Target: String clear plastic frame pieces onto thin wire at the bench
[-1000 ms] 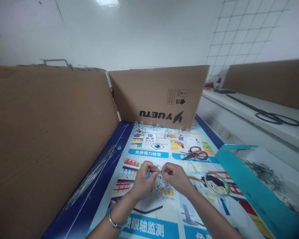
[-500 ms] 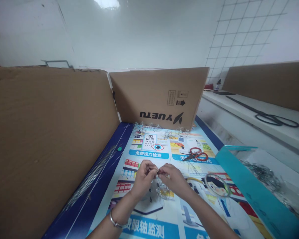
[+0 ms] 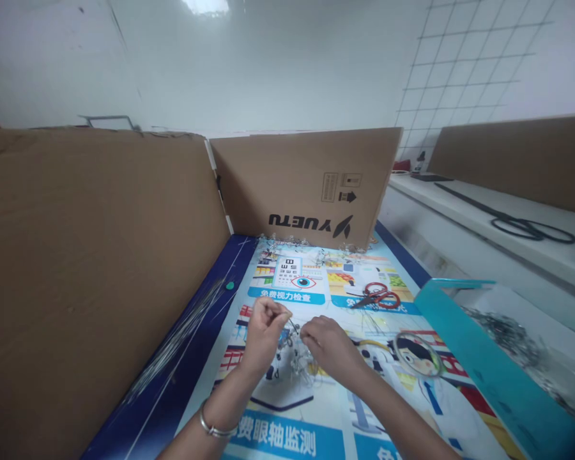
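Observation:
My left hand (image 3: 264, 332) is closed in a pinch on the end of a thin wire, just left of the table's middle. Facing it, my right hand (image 3: 333, 345) also has its fingers pinched together at the wire's other side; its fingertips are partly hidden. A short dark stretch of the wire (image 3: 294, 324) shows between the two hands. Below and between them hangs a loose cluster of clear beads on wire (image 3: 299, 364), its details blurred. Around my left wrist sits a silver bangle (image 3: 215, 429).
Red-handled scissors (image 3: 377, 296) and a clear ring-shaped coil (image 3: 418, 355) lie to the right. A teal box (image 3: 496, 364) holds tangled wire pieces. Straight wires (image 3: 179, 338) lie at left. Cardboard panels (image 3: 306, 185) stand behind and left. Black scissors (image 3: 522, 223) rest on the counter.
My hands have moved apart from a touching pinch; the left went left and slightly up. The wire now shows between them. The bead cluster has shifted slightly left.

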A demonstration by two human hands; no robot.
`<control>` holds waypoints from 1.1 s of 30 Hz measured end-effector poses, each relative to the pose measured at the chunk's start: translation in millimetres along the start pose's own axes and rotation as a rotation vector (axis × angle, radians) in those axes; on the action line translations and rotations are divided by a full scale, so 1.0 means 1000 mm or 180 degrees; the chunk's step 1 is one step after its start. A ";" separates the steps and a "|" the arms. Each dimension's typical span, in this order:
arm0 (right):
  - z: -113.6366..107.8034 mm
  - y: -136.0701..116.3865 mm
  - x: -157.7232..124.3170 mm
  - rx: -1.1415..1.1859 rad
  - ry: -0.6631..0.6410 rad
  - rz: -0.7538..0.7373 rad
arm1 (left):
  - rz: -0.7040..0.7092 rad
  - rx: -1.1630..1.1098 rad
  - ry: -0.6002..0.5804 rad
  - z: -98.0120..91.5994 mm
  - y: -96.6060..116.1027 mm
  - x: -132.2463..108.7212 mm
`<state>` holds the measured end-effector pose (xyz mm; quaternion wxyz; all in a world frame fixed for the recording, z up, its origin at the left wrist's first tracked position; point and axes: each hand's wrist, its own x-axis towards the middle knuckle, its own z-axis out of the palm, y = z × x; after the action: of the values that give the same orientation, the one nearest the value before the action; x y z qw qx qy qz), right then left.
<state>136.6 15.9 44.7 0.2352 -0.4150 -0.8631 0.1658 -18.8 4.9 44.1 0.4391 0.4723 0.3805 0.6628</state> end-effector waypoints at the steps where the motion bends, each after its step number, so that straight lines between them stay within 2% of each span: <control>1: 0.001 0.000 0.000 0.0064 0.0047 0.0065 | -0.0083 0.0020 -0.0205 0.002 -0.001 -0.002; 4: 0.003 0.004 0.000 0.0307 0.0165 0.0323 | -0.0298 -0.0004 -0.0563 0.007 -0.006 -0.006; 9: 0.003 0.008 0.001 0.1070 0.0414 0.0369 | -0.0409 -0.0096 -0.0488 0.007 -0.008 -0.008; 16: 0.007 0.004 0.005 0.1538 0.0508 0.0496 | -0.0417 0.0226 -0.0384 0.009 -0.009 -0.009; 23: 0.011 0.006 0.004 0.1558 0.0454 0.0441 | -0.0344 -0.0351 -0.0358 0.011 0.004 -0.008; 27: 0.009 0.004 0.004 0.1453 0.0399 0.0359 | -0.0207 -0.0275 -0.0215 0.004 0.018 -0.003; 30: 0.007 0.002 0.005 0.1448 0.0371 0.0387 | -0.0099 -0.0174 -0.0312 0.000 0.025 0.001; 33: 0.007 0.002 0.004 0.1435 0.0373 0.0467 | -0.0164 -0.0370 -0.0622 0.001 0.027 0.000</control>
<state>131.5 19.9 39.1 0.3589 -0.4225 -0.7567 0.3465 -24.0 -4.0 69.0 0.5177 0.4984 0.3089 0.6230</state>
